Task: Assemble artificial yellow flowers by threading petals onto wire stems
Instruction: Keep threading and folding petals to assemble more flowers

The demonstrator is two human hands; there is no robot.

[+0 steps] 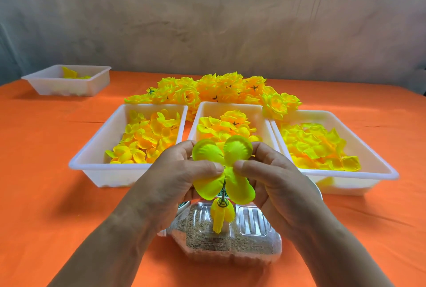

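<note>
Both hands are pinching a four-lobed yellow petal layer right above the wire stem.

The left hand [175,171] and right hand [274,176] are meeting in the middle, their fingers [207,168] squeezing the petal layer [227,175] at its centre from either side, lobes fanning out above and below. The wire stem [223,192] is standing just beneath, its tip reaching the layer's centre; whether it is through, I cannot tell. It is rising from a clear plastic bottle [251,222] lying on its side with sand [207,240] inside, and a closed yellow bud [220,216] is sitting lower on the stem. Behind, the left tray [129,167], middle tray [200,114] and right tray [345,172] are holding loose petals on the orange counter [46,171], with finished flowers [221,86] lying heaped beyond and a far tray [69,88] sitting well apart at the left.
</note>
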